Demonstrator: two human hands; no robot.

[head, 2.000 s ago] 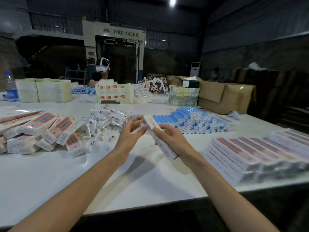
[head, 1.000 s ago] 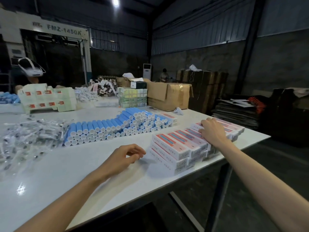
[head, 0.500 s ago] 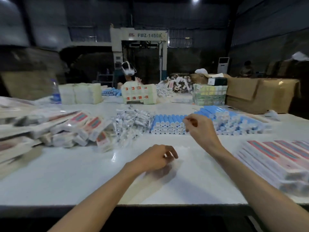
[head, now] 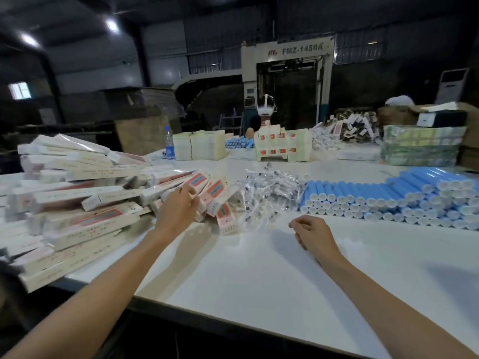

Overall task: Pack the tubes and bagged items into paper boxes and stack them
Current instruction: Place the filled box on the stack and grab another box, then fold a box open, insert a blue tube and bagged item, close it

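A loose pile of flat white paper boxes (head: pixel 77 203) with red labels covers the left of the white table (head: pixel 259 281). My left hand (head: pixel 178 208) reaches into the pile's right edge, where its thumb and fingers pinch the end of one red-labelled box (head: pixel 198 180). My right hand (head: pixel 315 237) rests on the bare table with its fingers loosely curled and holds nothing. A heap of small clear bagged items (head: pixel 272 190) lies just beyond and between my hands. Rows of blue tubes (head: pixel 388 198) with white caps are stacked at the right.
Across the table a person in a white headset (head: pixel 265 110) stands behind a block of upright boxes (head: pixel 282 146). A water bottle (head: pixel 169 143), pale stacked packs (head: pixel 199 145) and a green bundled stack (head: pixel 420 147) line the far side. The table's near edge runs diagonally below my arms.
My view has swung left. My left hand left the middle of the table and went to the box pile. My right hand drew back from the blue tubes and settled on the table.
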